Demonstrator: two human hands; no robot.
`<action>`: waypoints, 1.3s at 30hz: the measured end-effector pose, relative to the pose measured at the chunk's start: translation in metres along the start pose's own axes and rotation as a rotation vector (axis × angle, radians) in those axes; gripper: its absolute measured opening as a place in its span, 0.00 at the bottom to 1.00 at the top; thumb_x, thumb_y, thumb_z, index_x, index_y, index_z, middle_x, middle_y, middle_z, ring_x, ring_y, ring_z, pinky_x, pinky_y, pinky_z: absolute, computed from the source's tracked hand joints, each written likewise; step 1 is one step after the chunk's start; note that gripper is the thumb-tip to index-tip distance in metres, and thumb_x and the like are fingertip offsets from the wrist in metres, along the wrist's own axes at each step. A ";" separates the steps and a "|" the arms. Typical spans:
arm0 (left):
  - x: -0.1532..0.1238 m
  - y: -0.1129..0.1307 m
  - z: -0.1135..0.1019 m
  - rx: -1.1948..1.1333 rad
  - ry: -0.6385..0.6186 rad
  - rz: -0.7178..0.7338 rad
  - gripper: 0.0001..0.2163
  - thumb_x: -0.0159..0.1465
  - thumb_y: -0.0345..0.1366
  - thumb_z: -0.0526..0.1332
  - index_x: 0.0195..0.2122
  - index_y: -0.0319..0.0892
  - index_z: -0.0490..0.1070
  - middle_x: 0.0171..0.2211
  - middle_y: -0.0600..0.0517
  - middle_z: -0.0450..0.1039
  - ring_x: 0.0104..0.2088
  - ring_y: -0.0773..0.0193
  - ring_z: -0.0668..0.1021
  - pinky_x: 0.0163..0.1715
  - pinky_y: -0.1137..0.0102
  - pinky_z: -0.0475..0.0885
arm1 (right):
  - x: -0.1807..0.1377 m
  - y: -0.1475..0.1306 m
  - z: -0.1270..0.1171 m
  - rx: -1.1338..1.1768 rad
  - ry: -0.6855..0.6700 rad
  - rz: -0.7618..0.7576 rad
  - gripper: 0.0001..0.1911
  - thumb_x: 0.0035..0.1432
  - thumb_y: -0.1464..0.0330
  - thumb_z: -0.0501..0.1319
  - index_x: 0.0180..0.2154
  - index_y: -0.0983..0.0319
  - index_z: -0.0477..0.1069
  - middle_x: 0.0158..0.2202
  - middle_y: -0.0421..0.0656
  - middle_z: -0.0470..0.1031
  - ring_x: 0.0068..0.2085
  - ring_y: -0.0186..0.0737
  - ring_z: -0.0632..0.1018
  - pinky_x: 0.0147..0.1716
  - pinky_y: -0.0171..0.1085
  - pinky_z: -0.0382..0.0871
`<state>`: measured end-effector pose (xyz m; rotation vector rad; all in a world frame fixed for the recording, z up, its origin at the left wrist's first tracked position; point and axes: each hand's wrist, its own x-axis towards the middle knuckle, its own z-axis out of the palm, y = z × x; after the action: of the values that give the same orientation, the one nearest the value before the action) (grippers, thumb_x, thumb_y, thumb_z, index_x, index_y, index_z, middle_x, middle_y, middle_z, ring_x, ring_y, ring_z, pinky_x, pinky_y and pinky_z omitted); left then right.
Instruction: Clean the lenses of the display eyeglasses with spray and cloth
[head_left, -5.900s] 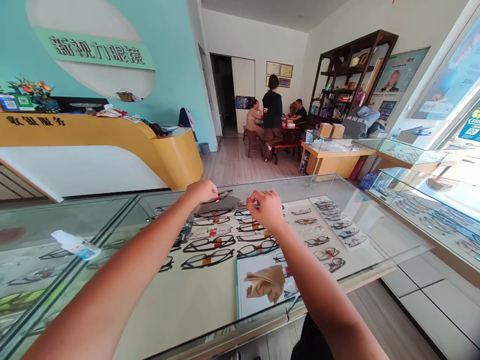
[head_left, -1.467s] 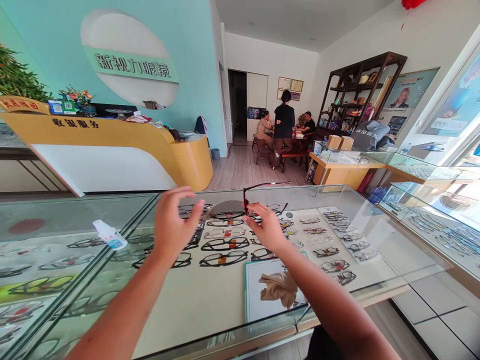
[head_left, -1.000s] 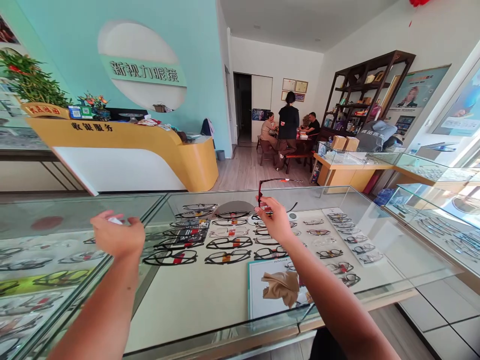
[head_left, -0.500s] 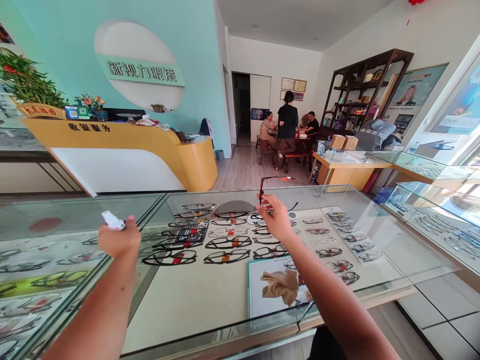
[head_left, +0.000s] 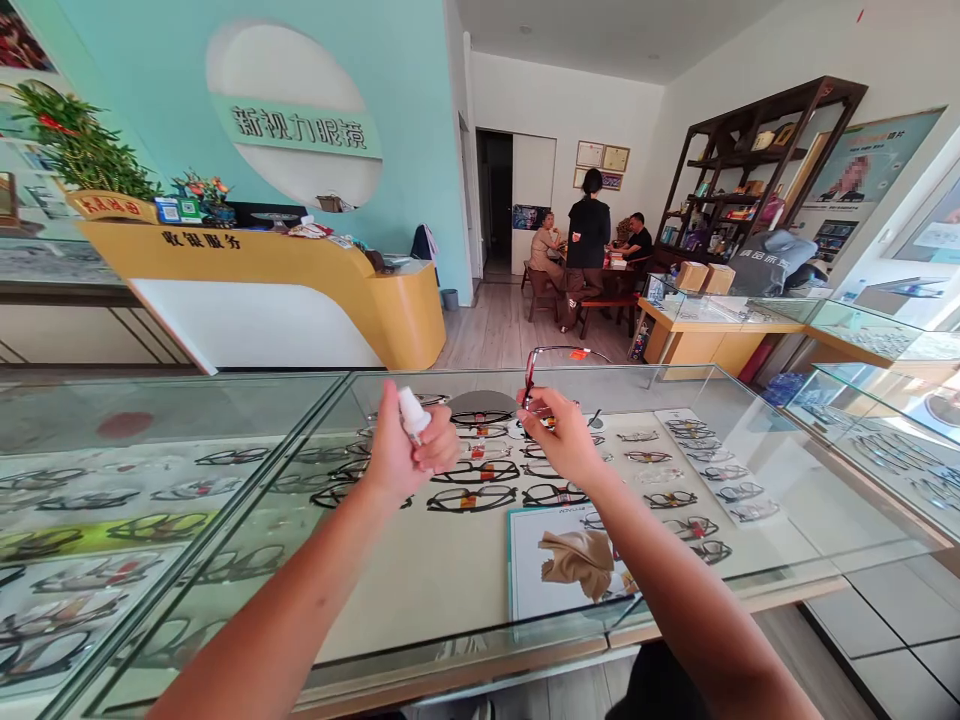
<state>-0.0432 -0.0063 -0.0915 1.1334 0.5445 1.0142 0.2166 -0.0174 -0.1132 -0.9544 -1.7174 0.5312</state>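
Note:
My left hand (head_left: 412, 445) is wrapped round a small white spray bottle (head_left: 413, 412), its nozzle end showing above the fingers; the rest is hidden in the palm. To its right, my right hand (head_left: 559, 430) pinches a pair of eyeglasses (head_left: 531, 375) with a dark red frame and an orange tag, held up over the glass display counter. Below the hands, several rows of eyeglass frames (head_left: 472, 498) lie inside the case. A brown cleaning cloth (head_left: 577, 563) rests on a white, teal-edged tray or sheet (head_left: 529, 575) near the front.
The glass counter (head_left: 420, 640) spans the foreground, with another display section on the left. Beyond it stands a yellow-and-white cashier desk (head_left: 409, 310). Several people are at a table at the back, one standing (head_left: 589, 235). More glass cases (head_left: 720, 320) are at the right.
My left hand has moved right with the spray bottle, from the left side to beside the right hand. The eyeglasses stay held up in my right hand. The view has shifted slightly.

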 end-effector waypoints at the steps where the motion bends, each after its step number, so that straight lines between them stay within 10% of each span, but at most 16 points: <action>1: -0.001 -0.002 0.005 -0.008 -0.036 -0.019 0.41 0.60 0.85 0.45 0.17 0.48 0.52 0.11 0.59 0.39 0.12 0.69 0.49 0.15 0.66 0.52 | -0.001 -0.003 0.002 0.038 -0.021 0.006 0.13 0.74 0.58 0.64 0.54 0.57 0.78 0.52 0.48 0.86 0.48 0.46 0.85 0.51 0.45 0.78; 13: 0.011 -0.036 0.003 0.407 0.210 0.238 0.31 0.68 0.66 0.54 0.20 0.44 0.68 0.20 0.50 0.65 0.24 0.62 0.70 0.29 0.65 0.66 | -0.022 -0.026 0.032 0.443 -0.312 0.195 0.25 0.71 0.43 0.65 0.52 0.56 0.78 0.41 0.42 0.81 0.41 0.41 0.79 0.44 0.41 0.75; 25: 0.010 -0.040 0.000 0.528 0.318 0.191 0.30 0.65 0.64 0.55 0.16 0.45 0.66 0.13 0.49 0.63 0.16 0.62 0.66 0.20 0.65 0.57 | -0.026 -0.032 0.040 0.604 -0.401 0.226 0.25 0.68 0.40 0.67 0.45 0.55 0.76 0.43 0.42 0.80 0.42 0.40 0.79 0.48 0.41 0.77; 39: 0.002 -0.043 0.013 0.583 0.158 0.177 0.37 0.66 0.73 0.54 0.15 0.46 0.66 0.12 0.50 0.60 0.15 0.63 0.63 0.21 0.63 0.55 | -0.016 -0.029 0.031 0.658 -0.168 0.286 0.29 0.62 0.37 0.70 0.45 0.55 0.80 0.44 0.43 0.84 0.36 0.38 0.77 0.39 0.39 0.76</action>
<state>-0.0159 -0.0139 -0.1262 1.6452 0.9170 1.1389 0.1794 -0.0445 -0.1117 -0.6819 -1.3993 1.3003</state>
